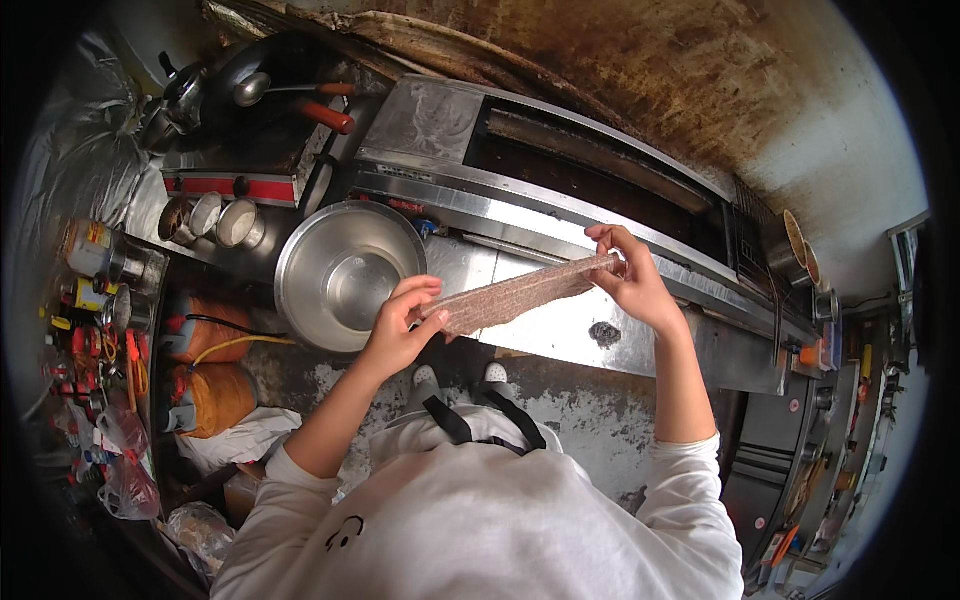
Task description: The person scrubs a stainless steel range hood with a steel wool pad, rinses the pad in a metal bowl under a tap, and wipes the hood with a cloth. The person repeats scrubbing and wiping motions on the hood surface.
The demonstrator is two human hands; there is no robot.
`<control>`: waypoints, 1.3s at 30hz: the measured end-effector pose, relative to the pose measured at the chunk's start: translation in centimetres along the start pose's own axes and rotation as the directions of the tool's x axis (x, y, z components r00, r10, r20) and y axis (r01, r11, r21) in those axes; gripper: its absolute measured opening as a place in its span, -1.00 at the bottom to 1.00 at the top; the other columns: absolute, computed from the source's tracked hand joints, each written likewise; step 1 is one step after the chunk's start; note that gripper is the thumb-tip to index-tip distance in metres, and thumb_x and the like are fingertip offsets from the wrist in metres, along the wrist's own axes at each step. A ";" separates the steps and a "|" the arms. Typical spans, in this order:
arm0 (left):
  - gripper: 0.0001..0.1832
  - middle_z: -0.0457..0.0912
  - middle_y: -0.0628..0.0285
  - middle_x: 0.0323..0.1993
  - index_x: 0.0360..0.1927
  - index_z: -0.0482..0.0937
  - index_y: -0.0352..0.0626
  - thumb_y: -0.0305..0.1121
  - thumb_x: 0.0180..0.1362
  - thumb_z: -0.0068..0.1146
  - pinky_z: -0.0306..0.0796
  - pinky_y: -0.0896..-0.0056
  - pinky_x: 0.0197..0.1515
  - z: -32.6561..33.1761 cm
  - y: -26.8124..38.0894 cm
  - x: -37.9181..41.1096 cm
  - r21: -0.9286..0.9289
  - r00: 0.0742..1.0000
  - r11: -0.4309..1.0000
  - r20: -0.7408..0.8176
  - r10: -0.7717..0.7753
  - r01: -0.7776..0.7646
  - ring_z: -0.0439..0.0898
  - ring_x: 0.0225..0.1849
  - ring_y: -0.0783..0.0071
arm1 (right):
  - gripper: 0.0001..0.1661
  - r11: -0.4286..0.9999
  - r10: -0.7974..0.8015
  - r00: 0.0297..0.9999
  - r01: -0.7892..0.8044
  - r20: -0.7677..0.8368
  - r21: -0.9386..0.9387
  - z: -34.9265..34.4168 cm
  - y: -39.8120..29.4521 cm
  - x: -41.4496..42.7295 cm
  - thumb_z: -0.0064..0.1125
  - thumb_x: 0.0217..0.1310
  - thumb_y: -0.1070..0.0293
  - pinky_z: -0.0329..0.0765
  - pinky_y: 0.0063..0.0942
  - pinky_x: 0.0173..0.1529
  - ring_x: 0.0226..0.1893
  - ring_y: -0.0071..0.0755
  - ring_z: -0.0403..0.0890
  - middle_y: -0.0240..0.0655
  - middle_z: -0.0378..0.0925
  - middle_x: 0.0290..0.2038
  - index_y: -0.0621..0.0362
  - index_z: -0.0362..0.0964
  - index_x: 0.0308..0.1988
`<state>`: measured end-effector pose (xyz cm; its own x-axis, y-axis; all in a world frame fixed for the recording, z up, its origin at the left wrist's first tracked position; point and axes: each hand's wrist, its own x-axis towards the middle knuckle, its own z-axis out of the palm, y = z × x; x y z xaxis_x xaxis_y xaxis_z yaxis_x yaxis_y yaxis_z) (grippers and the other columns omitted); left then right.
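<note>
A brownish textured cloth (525,294) is stretched between my two hands in mid-air, above the steel counter. My left hand (405,322) pinches its lower left end between thumb and fingers, close to the rim of a large steel basin (300,300). At the upper right end, my right hand (630,274) grips the cloth's other corner. Its top edge is pulled fairly taut, and the lower edge sags a little. Just below my right hand, a dark scouring pad or clump (604,334) lies on the bright steel counter (559,337).
Behind the counter runs a long steel grill trough (600,172). A wok (255,75) with a ladle (253,89) sits on a stove at upper left. Small metal pots (237,223) stand before it. Orange gas cylinders (221,397) are on the floor at left, near shelves of bottles.
</note>
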<state>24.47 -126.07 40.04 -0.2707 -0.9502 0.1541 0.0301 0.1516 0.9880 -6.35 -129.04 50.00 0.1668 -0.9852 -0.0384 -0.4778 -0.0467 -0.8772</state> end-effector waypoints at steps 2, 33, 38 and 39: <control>-0.83 0.46 0.18 -0.16 -0.20 0.39 -0.30 -0.44 0.21 0.03 0.49 0.30 -0.05 -1.3 0.6 1.0 -0.375 0.956 0.884 0.028 -0.291 0.280 0.50 -0.07 0.43 | -0.74 0.982 -0.040 0.988 0.011 0.151 0.191 -0.3 -0.5 3.7 0.17 0.07 0.59 0.40 -0.63 -0.26 -0.39 -0.70 0.38 -0.42 0.41 -0.42 0.16 0.23 -0.29; -0.52 0.21 0.13 0.29 0.22 0.23 -0.13 -0.51 0.18 -0.19 0.24 0.17 0.18 -11.7 -2.2 2.6 -0.449 0.703 0.741 -0.290 -0.650 0.499 0.25 0.28 0.22 | -0.25 0.679 -0.195 0.979 0.094 -0.056 -0.728 26.3 1.9 37.3 -0.49 0.32 -0.02 -0.24 0.03 0.37 0.40 -0.16 -0.15 -0.23 -0.15 0.39 0.19 -0.19 0.35; -0.57 0.21 0.13 0.29 0.15 0.31 -0.17 -0.52 0.17 -0.16 0.22 0.12 0.20 -11.5 -1.4 3.1 -0.408 0.734 0.757 -0.250 -0.631 0.511 0.25 0.29 0.19 | -0.29 0.702 -0.210 0.967 0.049 -0.141 -0.710 24.2 3.5 40.5 -0.41 0.28 -0.03 -0.27 0.11 0.35 0.40 -0.05 -0.16 -0.06 -0.17 0.38 0.06 -0.06 0.33; -0.59 0.22 0.12 0.29 0.14 0.32 -0.18 -0.52 0.17 -0.16 0.22 0.11 0.21 -11.6 -1.2 3.0 -0.397 0.735 0.760 -0.251 -0.630 0.515 0.25 0.29 0.19 | -0.29 0.703 -0.178 0.971 0.014 -0.157 -0.711 23.8 3.2 40.6 -0.41 0.28 -0.03 -0.30 0.13 0.35 0.40 -0.02 -0.19 -0.05 -0.20 0.38 0.02 -0.06 0.33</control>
<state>34.75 -132.27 39.41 0.0239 -0.8625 -0.5055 0.2655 -0.4821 0.8350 19.40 -165.31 34.22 0.1113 -0.9746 0.1942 -0.9468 -0.1634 -0.2772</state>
